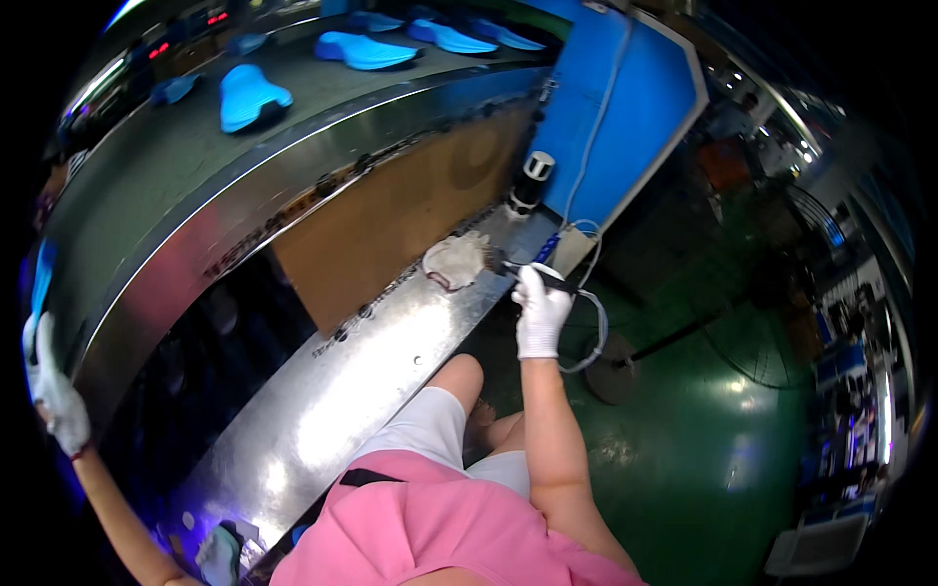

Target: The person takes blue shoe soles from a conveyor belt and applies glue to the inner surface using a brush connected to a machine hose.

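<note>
At the far left, my left hand (61,405), in a white glove, has its fingers at the lower end of a blue shoe sole (42,276), seen edge-on beside the belt, and pinches it. My right hand (542,313), also gloved in white, is closed around the black handle of a brush (557,282). The brush's bristle end points left and meets the edge of a crumpled whitish cloth (455,260). That cloth lies on a shiny metal ledge (366,376) in front of me.
Several blue shoe soles (363,51) lie on a dark conveyor belt (186,176). A brown cardboard panel (391,215) stands below its metal rim. A black cylinder with a silver top (532,181) stands near a blue machine panel (611,107). Loose grey cable (598,337) hangs beside my right hand.
</note>
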Demonstrator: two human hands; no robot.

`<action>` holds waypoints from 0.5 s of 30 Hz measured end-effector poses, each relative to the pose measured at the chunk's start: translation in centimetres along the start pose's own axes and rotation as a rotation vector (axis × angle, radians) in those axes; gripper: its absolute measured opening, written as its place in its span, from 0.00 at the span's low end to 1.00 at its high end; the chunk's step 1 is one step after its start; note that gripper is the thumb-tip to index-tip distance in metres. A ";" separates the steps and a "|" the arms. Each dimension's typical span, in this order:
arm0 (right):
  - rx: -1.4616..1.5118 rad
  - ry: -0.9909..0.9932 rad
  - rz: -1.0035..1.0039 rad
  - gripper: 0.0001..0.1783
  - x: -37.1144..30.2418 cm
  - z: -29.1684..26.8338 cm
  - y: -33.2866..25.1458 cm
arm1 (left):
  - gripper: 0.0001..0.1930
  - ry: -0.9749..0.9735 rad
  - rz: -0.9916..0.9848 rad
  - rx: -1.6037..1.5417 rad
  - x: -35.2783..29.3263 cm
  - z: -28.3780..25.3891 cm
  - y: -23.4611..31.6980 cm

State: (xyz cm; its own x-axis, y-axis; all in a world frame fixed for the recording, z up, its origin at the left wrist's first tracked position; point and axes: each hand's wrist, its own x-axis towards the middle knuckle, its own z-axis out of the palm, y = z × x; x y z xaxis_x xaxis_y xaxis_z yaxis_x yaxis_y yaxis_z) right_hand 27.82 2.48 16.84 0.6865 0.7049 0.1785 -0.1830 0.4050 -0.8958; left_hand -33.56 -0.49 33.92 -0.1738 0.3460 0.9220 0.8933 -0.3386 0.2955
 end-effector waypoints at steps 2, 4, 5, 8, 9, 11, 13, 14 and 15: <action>0.015 0.064 0.045 0.09 -0.1 0.0 -0.8 | 0.19 0.039 0.115 -0.103 -3.5 2.2 3.2; 0.081 0.115 0.077 0.09 -0.1 0.1 -0.6 | 0.21 0.015 0.264 -0.218 -6.1 3.8 7.8; 0.054 0.099 0.087 0.09 -0.1 0.0 -0.9 | 0.21 -0.009 0.341 -0.260 -8.2 5.2 10.4; -0.036 0.041 0.079 0.10 -0.1 -0.5 -1.1 | 0.12 -0.399 0.511 -0.624 -12.0 7.2 15.1; -0.048 0.073 0.100 0.10 -0.2 0.0 -1.5 | 0.10 -0.547 0.506 -0.738 -14.0 8.6 16.6; 0.001 0.099 0.111 0.10 -0.5 0.8 -2.1 | 0.13 -0.772 0.501 -0.798 -18.7 11.7 18.7; -0.017 0.085 0.111 0.10 -0.4 0.2 -2.0 | 0.12 -0.901 0.333 -0.879 -26.1 15.4 19.3; -0.033 0.081 0.105 0.09 -0.5 -0.1 -1.8 | 0.12 -0.942 0.252 -0.892 -29.5 17.3 19.4; -0.046 0.077 0.103 0.09 -0.5 -0.2 -1.4 | 0.14 -0.973 0.185 -0.878 -32.2 18.6 19.5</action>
State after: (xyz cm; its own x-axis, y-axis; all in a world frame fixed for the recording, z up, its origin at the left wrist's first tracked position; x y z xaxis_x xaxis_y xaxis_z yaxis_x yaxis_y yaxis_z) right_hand 27.88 1.37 17.93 0.7179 0.6940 0.0548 -0.2238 0.3045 -0.9259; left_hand -2.80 -1.96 5.33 0.6165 0.5913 0.5199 0.2437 -0.7712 0.5881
